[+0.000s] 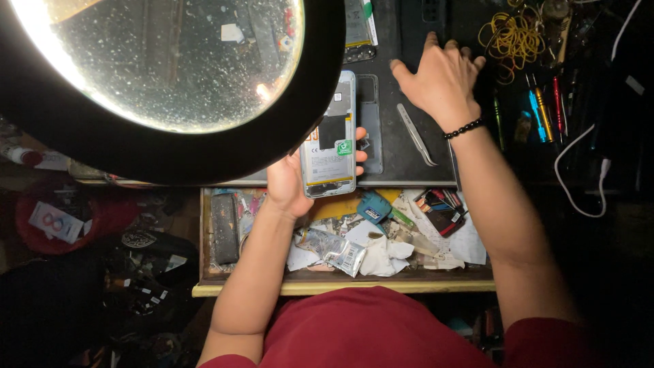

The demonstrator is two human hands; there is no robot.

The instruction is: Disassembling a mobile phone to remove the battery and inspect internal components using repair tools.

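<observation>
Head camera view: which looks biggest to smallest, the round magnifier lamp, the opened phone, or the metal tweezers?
1. Round black-rimmed magnifier lamp, though it sits nearest the camera.
2. Opened phone in the left hand.
3. Metal tweezers.

One opened phone [329, 136], one tweezers [416, 134] (metal), two hands.

Dark work mat [402, 41], tweezers [417, 134] and grey back cover [371, 123] on it (yellow wire coil [511, 37] beside)

I see a round magnifier lamp [170, 61] over the mat's left end, tweezers [417, 134] near its front edge, yellow wire [512, 37] and screwdrivers [543, 112] off its right edge, and an open drawer [340, 286] of scraps below.
</observation>
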